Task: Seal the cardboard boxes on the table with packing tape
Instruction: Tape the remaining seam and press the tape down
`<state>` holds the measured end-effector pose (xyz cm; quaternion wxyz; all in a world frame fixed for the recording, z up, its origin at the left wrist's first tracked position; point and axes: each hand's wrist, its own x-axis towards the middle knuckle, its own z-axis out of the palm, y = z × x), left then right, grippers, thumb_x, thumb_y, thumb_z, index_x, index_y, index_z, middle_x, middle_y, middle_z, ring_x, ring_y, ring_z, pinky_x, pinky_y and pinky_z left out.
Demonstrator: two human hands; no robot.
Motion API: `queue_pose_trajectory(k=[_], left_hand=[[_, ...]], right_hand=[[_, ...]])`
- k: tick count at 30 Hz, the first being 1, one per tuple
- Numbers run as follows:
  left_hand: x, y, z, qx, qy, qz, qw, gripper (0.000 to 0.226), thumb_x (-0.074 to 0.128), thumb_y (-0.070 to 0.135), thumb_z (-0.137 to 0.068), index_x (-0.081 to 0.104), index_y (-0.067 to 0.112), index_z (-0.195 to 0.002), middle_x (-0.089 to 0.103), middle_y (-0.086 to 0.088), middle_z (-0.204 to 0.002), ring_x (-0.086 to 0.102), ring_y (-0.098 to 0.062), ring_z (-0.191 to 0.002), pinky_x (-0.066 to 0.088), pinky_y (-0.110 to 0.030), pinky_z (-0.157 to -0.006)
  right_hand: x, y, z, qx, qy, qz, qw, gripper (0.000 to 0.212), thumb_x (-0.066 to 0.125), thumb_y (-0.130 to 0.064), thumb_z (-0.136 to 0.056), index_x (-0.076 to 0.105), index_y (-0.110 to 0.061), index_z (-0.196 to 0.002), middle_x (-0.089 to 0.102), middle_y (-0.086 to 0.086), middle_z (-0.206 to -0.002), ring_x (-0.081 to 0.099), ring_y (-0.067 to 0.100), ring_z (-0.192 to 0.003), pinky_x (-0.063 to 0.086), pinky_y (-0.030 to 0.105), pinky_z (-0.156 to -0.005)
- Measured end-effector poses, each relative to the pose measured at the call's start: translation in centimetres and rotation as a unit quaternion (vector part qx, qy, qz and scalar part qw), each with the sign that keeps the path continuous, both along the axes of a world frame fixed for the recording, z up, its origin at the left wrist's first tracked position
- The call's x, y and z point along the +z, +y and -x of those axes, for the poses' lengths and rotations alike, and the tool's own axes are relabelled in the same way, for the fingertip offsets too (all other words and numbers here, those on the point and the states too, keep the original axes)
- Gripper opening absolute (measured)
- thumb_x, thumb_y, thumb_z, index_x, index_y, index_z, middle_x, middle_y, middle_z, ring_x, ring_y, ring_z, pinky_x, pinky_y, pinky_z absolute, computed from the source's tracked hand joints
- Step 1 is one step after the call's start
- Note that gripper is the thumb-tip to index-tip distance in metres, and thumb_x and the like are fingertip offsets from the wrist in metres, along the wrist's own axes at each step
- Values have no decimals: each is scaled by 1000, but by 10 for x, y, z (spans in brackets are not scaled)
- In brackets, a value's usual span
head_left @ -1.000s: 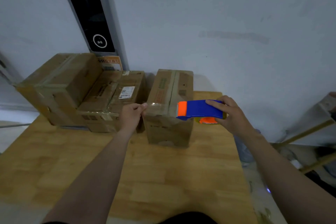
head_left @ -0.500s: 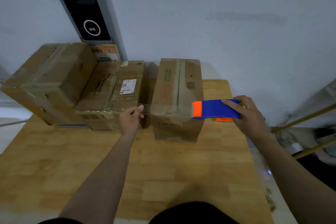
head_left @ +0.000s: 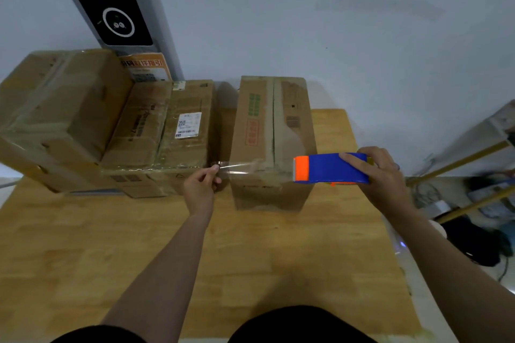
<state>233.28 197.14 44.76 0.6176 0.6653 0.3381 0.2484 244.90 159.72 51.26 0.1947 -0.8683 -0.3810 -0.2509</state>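
Wooden table (head_left: 250, 259): tape span widened

Left hand (head_left: 199, 189) pinching end of clear packing tape (head_left: 239, 167); right hand (head_left: 381, 175) gripping blue tape dispenser (head_left: 331, 168), pulled further right than before. Now stretched over near top edge of upright cardboard box (head_left: 267, 125), seemingly ready for pressing down

Packing room, taped boxes (head_left: 69, 108), wooden table (head_left: 83, 245)

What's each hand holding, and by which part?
Left hand pinches the free end of the clear tape. Right hand holds the tape dispenser, grip around its rear end.
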Motion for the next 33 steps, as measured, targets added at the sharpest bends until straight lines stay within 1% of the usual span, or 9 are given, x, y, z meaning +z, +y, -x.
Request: queue_pose_trajectory(k=[4,9,12,18,21,24,26,30,33], left_hand=[[-10,4,-5,10,6,21,1000,23,73,22,-94,76,12,-73,67,-3,-62,56,-6,-56,46,-16,-55],[-11,-2,-12,6,3,35,999,20,71,16,-95,77,3,-81,66,-11,-66,56,-4,-52,46,-15,-51],[-20,-7,-16,10,19,47,999,23,71,20,-96,76,7,-78,66,0,-63,59,-4,-55,50,-19,-56],[-28,-17,-21,4,103,-105,989,27,59,42,-102,73,25,-87,66,8,-74,59,-12,-68,36,-28,-56],[-31,-22,-23,-14,154,-157,975,40,49,50,-104,75,21,-111,64,-3,-108,58,-19,-92,39,-31,-68],[-42,-18,-28,-58,208,-91,972,62,38,65,-101,48,31,-151,50,-7,-143,44,-30,-134,41,-49,-100],[-45,-13,-31,-64,229,-57,970,67,41,63,-101,39,23,-155,49,-10,-147,43,-34,-138,42,-53,-105],[-25,-13,-32,1,146,-88,985,40,50,37,-106,54,8,-133,60,-8,-122,59,-26,-113,46,-36,-87],[-2,-34,-33,-24,69,-59,996,55,57,45,-101,44,14,-145,56,0,-131,56,-15,-119,49,-35,-97]], right_hand=[[1,7,1,-3,-4,12,1000,72,82,-1,-77,53,-31,-136,58,15,-114,57,35,-98,51,38,-60],[-8,9,2,-22,-6,39,999,76,81,3,-75,52,-32,-136,59,16,-114,57,35,-97,45,33,-56],[-10,15,1,-35,-16,59,998,73,80,0,-76,52,-31,-136,60,16,-114,56,33,-98,39,29,-54],[-17,18,-4,-53,35,34,997,72,78,-6,-79,50,-32,-140,56,13,-113,52,28,-92,44,34,-61],[-18,18,-3,-58,37,33,997,73,80,-3,-77,52,-28,-139,55,13,-111,50,24,-92,38,30,-66],[-18,19,0,-65,33,30,997,69,77,-3,-77,54,-26,-138,55,13,-111,49,24,-93,36,29,-67],[-19,20,0,-68,34,29,997,67,75,-3,-78,54,-25,-138,54,13,-111,50,25,-93,36,29,-66],[-20,20,1,-67,37,26,997,62,72,-9,-80,54,-24,-137,55,14,-110,50,25,-92,35,29,-68],[-19,20,2,-70,41,28,996,57,68,-13,-81,58,-21,-137,55,15,-110,51,25,-93,36,30,-69]])
